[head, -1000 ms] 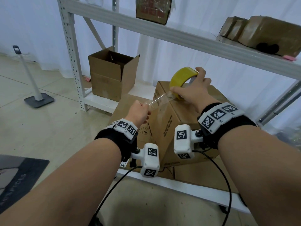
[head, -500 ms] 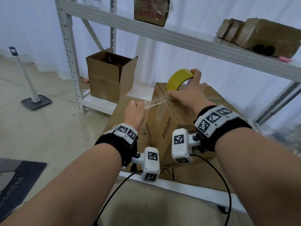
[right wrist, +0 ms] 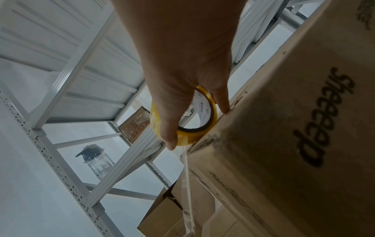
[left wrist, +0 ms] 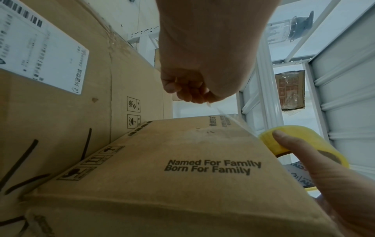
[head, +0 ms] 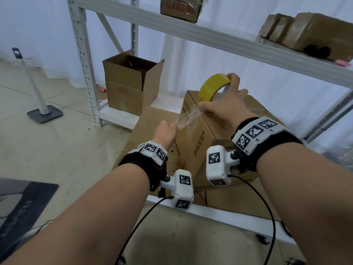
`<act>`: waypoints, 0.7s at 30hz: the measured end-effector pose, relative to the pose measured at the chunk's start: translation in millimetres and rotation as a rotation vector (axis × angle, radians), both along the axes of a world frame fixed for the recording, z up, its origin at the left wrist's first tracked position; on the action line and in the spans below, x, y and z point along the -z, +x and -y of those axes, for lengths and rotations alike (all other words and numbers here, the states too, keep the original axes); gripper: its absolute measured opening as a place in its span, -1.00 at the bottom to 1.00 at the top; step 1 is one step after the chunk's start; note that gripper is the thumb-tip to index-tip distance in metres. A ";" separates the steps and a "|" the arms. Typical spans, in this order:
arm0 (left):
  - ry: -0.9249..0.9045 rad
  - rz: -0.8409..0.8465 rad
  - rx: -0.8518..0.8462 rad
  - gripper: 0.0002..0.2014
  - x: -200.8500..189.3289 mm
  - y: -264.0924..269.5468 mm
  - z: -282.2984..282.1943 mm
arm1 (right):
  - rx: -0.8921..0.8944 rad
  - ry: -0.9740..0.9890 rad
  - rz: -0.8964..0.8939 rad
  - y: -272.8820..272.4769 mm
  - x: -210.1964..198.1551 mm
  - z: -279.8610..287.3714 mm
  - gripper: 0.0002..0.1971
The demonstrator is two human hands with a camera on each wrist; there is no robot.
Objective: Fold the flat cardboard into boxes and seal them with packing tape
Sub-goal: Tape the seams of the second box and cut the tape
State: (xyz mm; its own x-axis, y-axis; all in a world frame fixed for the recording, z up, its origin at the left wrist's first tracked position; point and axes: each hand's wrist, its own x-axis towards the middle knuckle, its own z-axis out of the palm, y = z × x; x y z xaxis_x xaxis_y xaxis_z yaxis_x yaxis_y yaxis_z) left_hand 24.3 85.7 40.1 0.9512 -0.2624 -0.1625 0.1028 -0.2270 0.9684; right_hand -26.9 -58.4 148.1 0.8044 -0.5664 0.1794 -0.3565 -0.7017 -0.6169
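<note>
A closed cardboard box (head: 200,142) printed "Named For Family" (left wrist: 182,168) stands on flat cardboard on the low shelf. My right hand (head: 227,104) grips a yellow roll of packing tape (head: 212,84) on the box's top edge, with the thumb on the roll (right wrist: 194,128). A clear strip of tape (head: 188,117) runs from the roll down to my left hand (head: 165,131), which pinches its free end beside the box's left face. In the left wrist view the left hand (left wrist: 186,89) has its fingers curled round the strip's end.
An open cardboard box (head: 131,83) stands at the back left of the low shelf. White rack posts (head: 84,60) and an upper shelf (head: 210,33) with wrapped parcels (head: 309,29) frame the space. A stand (head: 41,109) is on the floor, left.
The roll and my right hand have come down onto the box's top edge. My left hand has lowered and drawn the strip down along the box's left side.
</note>
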 end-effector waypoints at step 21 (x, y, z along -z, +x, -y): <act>0.137 -0.113 0.105 -0.63 9.8 -2.7 45.2 | -0.075 0.025 0.054 -12.9 7.4 10.7 0.06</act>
